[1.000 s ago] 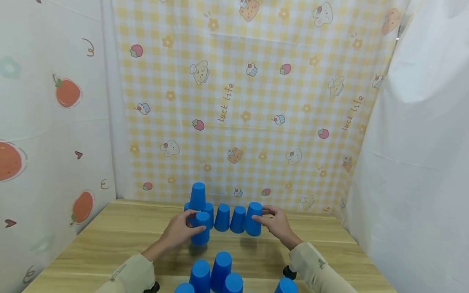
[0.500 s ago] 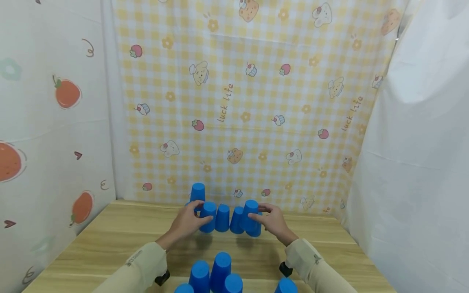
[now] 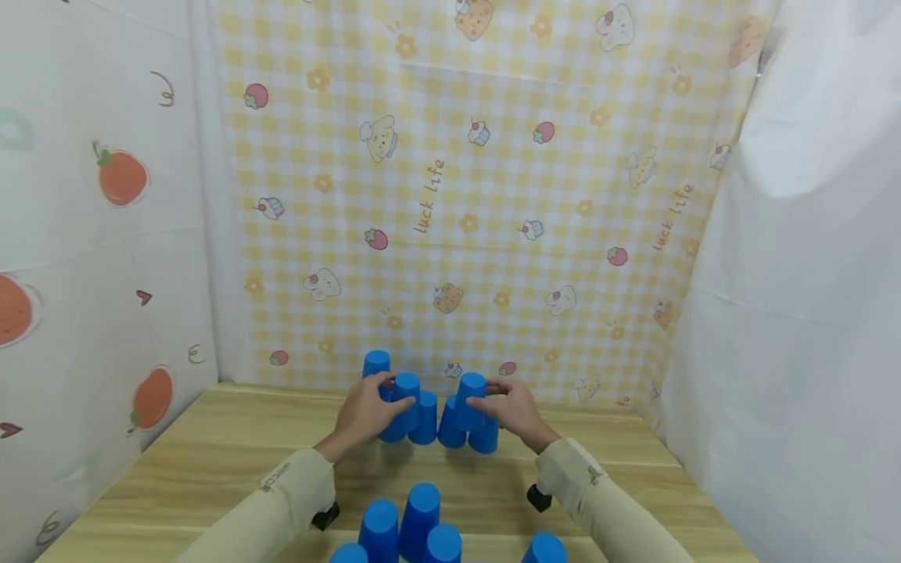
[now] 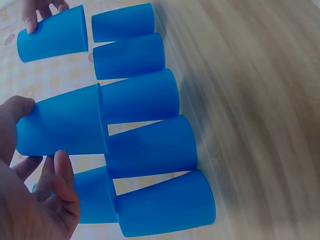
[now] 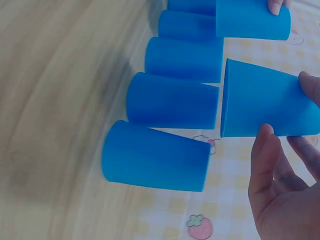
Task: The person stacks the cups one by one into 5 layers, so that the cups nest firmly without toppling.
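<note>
A row of upside-down blue cups point(image 4: 167, 202) stands at the back of the table, with one blue cup point(image 3: 376, 361) set on top at its left end. My left hand point(image 3: 362, 414) grips another blue cup point(image 4: 60, 122) between thumb and fingers, its rim right at the bases of the row's cups, beside that top cup. Farther right, my right hand point(image 3: 517, 410) pinches a blue cup point(image 5: 270, 102), mouth down. A narrow gap shows between this cup and the row in the right wrist view.
Nearer on the wooden table point(image 3: 176, 469), several upside-down blue cups point(image 3: 380, 532) form a cluster, and a lone blue cup point(image 3: 545, 549) is at the front right. A checked curtain point(image 3: 450, 195) hangs close behind the row, with white sheets at both sides.
My left hand has carried its cup up and right, from in front of the row to its top. The right hand has lifted its cup from the row's right end and moved left.
</note>
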Demonstrator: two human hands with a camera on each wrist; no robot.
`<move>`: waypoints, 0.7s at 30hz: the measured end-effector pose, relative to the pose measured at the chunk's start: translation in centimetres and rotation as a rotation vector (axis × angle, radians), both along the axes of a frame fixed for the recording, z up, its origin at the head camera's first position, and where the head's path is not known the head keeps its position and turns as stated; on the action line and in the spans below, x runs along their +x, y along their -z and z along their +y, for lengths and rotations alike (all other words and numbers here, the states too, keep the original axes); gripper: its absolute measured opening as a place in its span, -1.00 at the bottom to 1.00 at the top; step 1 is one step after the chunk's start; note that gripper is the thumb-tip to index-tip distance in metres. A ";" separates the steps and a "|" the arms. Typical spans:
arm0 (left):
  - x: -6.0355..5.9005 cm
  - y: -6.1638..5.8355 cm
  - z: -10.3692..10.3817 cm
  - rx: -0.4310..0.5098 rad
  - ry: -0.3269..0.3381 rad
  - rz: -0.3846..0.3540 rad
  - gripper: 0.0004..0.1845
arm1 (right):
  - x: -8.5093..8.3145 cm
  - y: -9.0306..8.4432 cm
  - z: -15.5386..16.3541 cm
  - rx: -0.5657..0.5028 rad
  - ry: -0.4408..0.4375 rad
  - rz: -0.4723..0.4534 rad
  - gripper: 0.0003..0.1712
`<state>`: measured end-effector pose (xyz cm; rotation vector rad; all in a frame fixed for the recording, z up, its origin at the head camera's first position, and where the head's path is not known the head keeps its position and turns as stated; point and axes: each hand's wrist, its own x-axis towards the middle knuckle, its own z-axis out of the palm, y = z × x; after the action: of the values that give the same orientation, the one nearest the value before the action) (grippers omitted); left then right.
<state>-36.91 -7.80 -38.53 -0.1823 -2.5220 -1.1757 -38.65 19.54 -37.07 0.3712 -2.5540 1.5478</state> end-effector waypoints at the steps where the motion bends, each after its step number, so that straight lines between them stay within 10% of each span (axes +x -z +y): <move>1: -0.1 -0.1 0.1 0.001 -0.009 -0.005 -0.36 | -0.2 -0.2 -0.2 0.002 -0.006 0.001 -0.37; 21: -1.5 -1.3 1.5 -0.084 -0.049 0.023 -0.42 | -2.1 -0.7 -2.7 0.016 -0.021 -0.070 -0.27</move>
<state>-38.36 -6.28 -37.23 -0.1535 -2.5427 -1.0439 -40.70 16.83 -36.36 0.3529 -2.6252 1.5758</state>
